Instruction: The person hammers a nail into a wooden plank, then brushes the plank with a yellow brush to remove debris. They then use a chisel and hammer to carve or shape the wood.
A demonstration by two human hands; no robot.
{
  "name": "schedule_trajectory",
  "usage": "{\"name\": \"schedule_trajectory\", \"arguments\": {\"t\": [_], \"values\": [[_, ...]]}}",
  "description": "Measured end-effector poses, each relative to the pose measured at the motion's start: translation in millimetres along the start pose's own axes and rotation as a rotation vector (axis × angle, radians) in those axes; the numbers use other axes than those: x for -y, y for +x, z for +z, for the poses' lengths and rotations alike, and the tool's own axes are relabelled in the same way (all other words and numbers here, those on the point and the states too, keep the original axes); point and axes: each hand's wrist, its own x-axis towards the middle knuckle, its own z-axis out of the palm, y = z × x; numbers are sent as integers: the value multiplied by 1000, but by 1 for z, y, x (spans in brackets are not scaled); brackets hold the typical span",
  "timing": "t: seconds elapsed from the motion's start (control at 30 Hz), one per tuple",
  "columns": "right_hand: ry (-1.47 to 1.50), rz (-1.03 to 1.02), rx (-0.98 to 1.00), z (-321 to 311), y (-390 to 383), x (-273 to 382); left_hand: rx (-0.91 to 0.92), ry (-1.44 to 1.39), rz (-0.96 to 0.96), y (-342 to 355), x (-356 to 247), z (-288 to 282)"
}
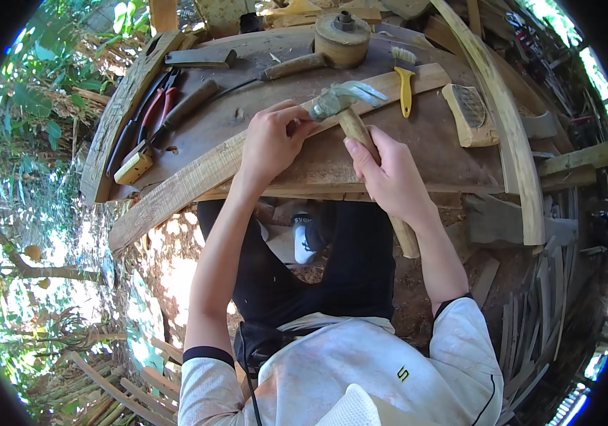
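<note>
My right hand is wrapped round the wooden handle of a claw hammer. The hammer's metal head is above a long wooden strip, its claw pointing right and its striking face beside my left fingertips. My left hand rests over the strip, thumb and fingers pinched together; whatever they hold is too small or hidden to make out. The strip lies slantwise across the wooden workbench, its near left end jutting past the front edge.
On the bench's left are red-handled pliers, a handsaw-like dark blade and chisels. A round wooden block stands at the back. A yellow-handled brush and a wooden block lie right, near a long curved pole.
</note>
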Motion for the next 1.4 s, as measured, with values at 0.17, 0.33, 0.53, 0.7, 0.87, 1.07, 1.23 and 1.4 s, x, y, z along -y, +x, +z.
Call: {"name": "schedule_trajectory", "arguments": {"t": [0.17,0.33,0.53,0.7,0.87,1.07,1.23,1.4], "values": [[-52,-71,-80,-1,-2,1,-27,-18,18,0,2,2],[-44,-74,-66,-1,-2,3,0,-15,-13,1,-1,-1],[-102,-47,-40,-1,2,-2,-18,-36,-7,2,1,0],[-39,-6,14,-1,4,-9,-40,-42,20,1,4,1],[266,1,-50,0,10,-19,-34,-21,29,1,3,2],[385,-13,-105,5,29,-37,-12,-70,9,5,-4,-1],[386,15,-120,8,30,-39,-31,-54,-18,4,3,0],[386,19,-152,11,30,-38,-24,-89,-20,5,2,-2]]}}
